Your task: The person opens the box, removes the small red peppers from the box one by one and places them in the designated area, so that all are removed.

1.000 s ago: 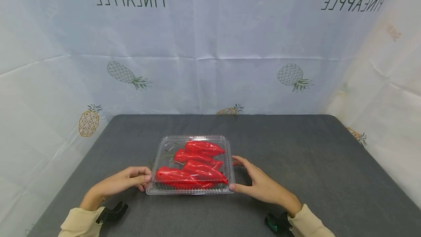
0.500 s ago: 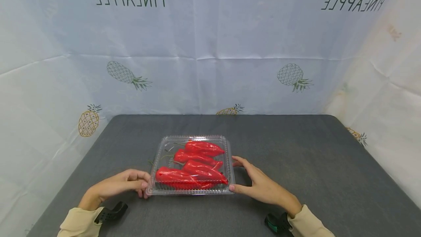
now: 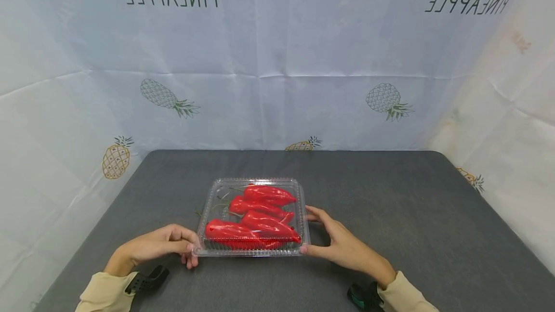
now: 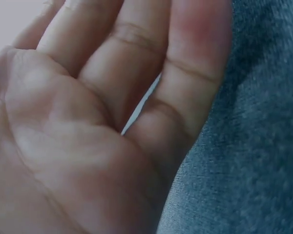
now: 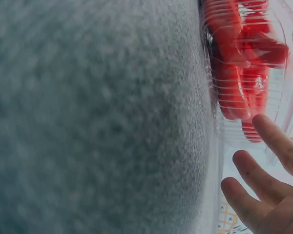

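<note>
A clear plastic clamshell box (image 3: 221,249) with its lid down lies on the table in the head view, holding several red peppers (image 3: 262,225). Thin green stems poke out at its left side. My left hand (image 3: 158,247) pinches the front left corner with thumb and index finger, the lower fingers hanging below it. In the left wrist view the palm (image 4: 83,146) fills most of the picture and its fingertips are out of frame. My right hand (image 3: 344,244) rests against the right side, thumb at the front corner. Its other fingers (image 5: 263,178) are spread and straight beside the ribbed wall.
The box sits left of centre on a dark grey table (image 3: 390,196). A pale curtain (image 3: 277,52) printed with pineapples hangs behind and around the table. Black bands (image 3: 147,279) are worn on both wrists.
My left hand has shifted slightly toward the front corner of the box, its lower fingers dropping below the edge. The right hand, box and peppers have barely moved.
</note>
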`<state>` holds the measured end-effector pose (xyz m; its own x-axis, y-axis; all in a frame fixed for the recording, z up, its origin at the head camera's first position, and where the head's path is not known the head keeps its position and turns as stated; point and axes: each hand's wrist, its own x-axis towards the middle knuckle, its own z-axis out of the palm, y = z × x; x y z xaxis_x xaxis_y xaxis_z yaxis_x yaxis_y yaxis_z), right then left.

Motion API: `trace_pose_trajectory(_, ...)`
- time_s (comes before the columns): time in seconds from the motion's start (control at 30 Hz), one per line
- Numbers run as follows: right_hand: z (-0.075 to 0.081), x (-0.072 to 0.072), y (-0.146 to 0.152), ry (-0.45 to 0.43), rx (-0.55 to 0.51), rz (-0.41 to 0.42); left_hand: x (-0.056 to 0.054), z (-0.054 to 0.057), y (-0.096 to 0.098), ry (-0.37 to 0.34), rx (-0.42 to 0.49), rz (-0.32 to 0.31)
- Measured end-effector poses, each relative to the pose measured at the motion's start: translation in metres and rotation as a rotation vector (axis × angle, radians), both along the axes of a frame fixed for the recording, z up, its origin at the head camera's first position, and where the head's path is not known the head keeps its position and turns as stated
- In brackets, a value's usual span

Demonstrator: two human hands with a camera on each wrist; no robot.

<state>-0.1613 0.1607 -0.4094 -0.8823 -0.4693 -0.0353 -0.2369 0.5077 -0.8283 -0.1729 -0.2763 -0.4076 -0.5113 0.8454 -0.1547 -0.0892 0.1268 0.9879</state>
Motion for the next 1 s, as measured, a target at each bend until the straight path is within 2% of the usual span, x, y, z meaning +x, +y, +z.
trace_pose_trajectory(0.1, -0.0006, 0.0007, -0.0008, 0.013, -0.014, 0.014, 0.0001, 0.0007, 0.0007, 0.003, 0.016, -0.014)
trace_pose_trajectory(0.27, -0.0012, 0.0009, -0.0013, 0.027, -0.030, 0.018, 0.0003, -0.0020, 0.0008, 0.004, 0.113, -0.047)
trace_pose_trajectory(0.43, -0.0020, 0.0004, -0.0013, 0.024, -0.040, 0.020, -0.0006, -0.0050, -0.0004, 0.000, 0.102, -0.035)
trace_pose_trajectory(0.73, -0.0018, 0.0018, -0.0020, 0.032, -0.024, 0.010, -0.0009, -0.0025, 0.0018, 0.015, 0.112, -0.070)
trace_pose_trajectory(1.0, -0.0022, 0.0021, -0.0013, 0.053, -0.025, 0.020, 0.0004, -0.0030, 0.0041, 0.020, 0.118, -0.054)
